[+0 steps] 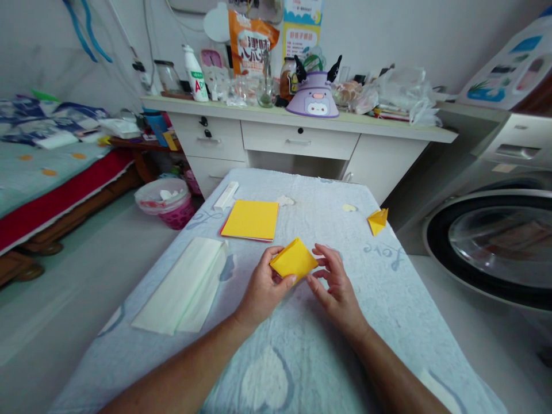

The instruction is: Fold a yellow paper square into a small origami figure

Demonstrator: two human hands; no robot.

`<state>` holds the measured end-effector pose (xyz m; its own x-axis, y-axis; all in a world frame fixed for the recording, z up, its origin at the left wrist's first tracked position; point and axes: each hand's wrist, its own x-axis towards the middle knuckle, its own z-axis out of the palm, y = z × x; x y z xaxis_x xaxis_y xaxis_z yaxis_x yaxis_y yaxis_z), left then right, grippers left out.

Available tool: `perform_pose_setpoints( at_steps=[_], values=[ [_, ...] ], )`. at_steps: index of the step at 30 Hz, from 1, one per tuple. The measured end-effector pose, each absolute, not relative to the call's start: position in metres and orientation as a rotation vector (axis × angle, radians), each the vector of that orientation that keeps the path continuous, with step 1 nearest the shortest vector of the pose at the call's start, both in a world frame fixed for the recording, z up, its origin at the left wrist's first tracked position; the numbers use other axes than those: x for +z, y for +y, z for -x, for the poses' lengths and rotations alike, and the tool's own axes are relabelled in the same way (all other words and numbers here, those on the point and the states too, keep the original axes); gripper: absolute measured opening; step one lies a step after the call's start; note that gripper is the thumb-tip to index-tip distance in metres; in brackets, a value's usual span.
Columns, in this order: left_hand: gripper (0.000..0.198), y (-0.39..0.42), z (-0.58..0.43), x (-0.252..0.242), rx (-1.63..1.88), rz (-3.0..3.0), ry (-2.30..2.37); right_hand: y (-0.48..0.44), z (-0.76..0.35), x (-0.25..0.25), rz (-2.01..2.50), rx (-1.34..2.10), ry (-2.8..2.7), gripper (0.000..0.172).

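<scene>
A folded piece of yellow paper [295,259], roughly diamond-shaped, is held above the middle of the table. My left hand [266,283] grips it along its left and lower edge, thumb in front and fingers behind. Close at its right corner is my right hand [333,283], fingers apart and curved; whether the fingertips touch the paper is hard to make out. Beyond the hands lies a stack of square paper [251,219] with a yellow sheet on top. Another folded yellow paper piece [378,221] rests near the table's right edge.
On the left of the cloth-covered table [276,356] lies a pale folded cloth or tissue [183,287]. A slim white box [226,195] sits at the far left corner. A pink bin [170,204] stands on the floor; a washing machine [495,230] is at the right.
</scene>
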<state>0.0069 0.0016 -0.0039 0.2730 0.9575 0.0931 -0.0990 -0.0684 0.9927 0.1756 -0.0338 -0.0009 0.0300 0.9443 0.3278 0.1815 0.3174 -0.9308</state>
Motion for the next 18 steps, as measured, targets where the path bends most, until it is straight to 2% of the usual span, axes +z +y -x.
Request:
perform_pose_setpoints(
  at_steps=[6, 13, 18],
  values=[
    [0.064, -0.0015, -0.0065, -0.0047, 1.111, -1.35, 0.892, -0.0375, -0.1755, 0.004, 1.154, 0.634, -1.626, 0.049],
    [0.056, -0.0036, -0.0048, -0.0092, 1.16, -1.582, 0.995, -0.0366, -0.1755, 0.0077, 1.161, 0.581, -1.662, 0.047],
    [0.058, -0.0031, -0.0037, -0.013, 1.156, -1.63, 1.011, -0.0365, -0.1758, 0.0076, 1.136, 0.558, -1.673, 0.048]
  ],
)
